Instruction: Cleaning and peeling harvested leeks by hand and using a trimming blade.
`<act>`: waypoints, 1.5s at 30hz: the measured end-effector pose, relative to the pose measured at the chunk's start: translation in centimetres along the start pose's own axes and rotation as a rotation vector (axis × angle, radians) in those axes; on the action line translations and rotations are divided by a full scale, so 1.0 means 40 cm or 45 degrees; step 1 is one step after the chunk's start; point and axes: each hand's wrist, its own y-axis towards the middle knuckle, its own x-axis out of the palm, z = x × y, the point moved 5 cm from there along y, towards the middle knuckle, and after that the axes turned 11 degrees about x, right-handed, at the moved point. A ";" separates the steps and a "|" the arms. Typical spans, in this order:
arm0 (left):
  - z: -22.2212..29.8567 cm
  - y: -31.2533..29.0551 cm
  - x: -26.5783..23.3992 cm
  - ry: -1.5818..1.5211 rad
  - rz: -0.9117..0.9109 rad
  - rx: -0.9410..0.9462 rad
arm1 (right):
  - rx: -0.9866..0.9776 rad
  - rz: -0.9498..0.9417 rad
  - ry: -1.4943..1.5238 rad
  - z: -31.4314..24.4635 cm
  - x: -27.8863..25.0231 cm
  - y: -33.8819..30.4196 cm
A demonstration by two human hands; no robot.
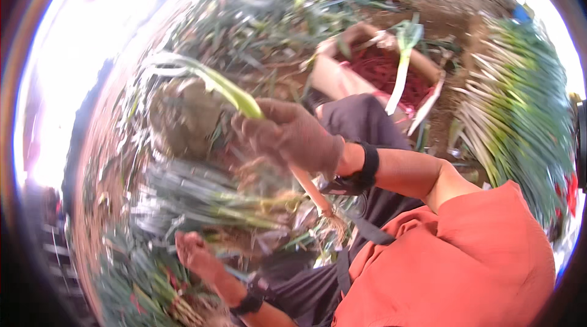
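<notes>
My right hand (293, 137), in a brownish glove with a black band at the wrist, is closed around a leek (235, 91). Its green leaves stretch up and left from the fist, and its pale stalk with stringy roots hangs below. Lower and to the left, my left hand (202, 260) is raised, apart from the leek, with loose leeks beneath it. Its fingers are blurred, so whether they are spread or curled does not show. Beneath both hands lies a blurred pile of leeks (208, 198).
An open cardboard box (336, 76) of red strips (379, 70) stands beyond my knee, a single leek (400, 73) across it. A long row of leeks (513, 107) lies at the right. A rounded stone-like lump (186, 116) sits at the left, among scattered leaves (257, 15).
</notes>
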 end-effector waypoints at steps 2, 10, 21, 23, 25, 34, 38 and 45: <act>-0.003 -0.006 0.036 0.013 -0.171 -0.063 | -0.008 0.127 0.157 -0.083 -0.121 -0.027; -0.052 -0.045 0.146 0.228 -0.456 -0.197 | -0.004 1.069 -0.820 -0.120 -0.742 -0.143; -0.201 -0.061 0.076 0.486 -0.684 -0.355 | 0.800 1.514 -0.945 0.057 -1.009 -0.253; -0.250 -0.049 0.031 0.518 -0.699 -0.262 | 0.841 1.650 -0.935 0.052 -1.069 -0.247; -0.244 -0.070 0.053 0.517 -0.688 -0.452 | 0.905 1.598 -0.661 0.079 -1.122 -0.250; -0.170 -0.170 0.164 0.464 -0.691 -0.700 | 0.097 1.005 0.781 0.117 -1.077 -0.168; -0.058 -0.173 0.298 0.436 -0.855 -0.507 | -0.047 1.072 1.185 0.081 -1.058 -0.176; 0.365 -0.301 0.834 0.350 -1.217 0.748 | -0.043 1.030 1.108 0.097 -0.976 -0.195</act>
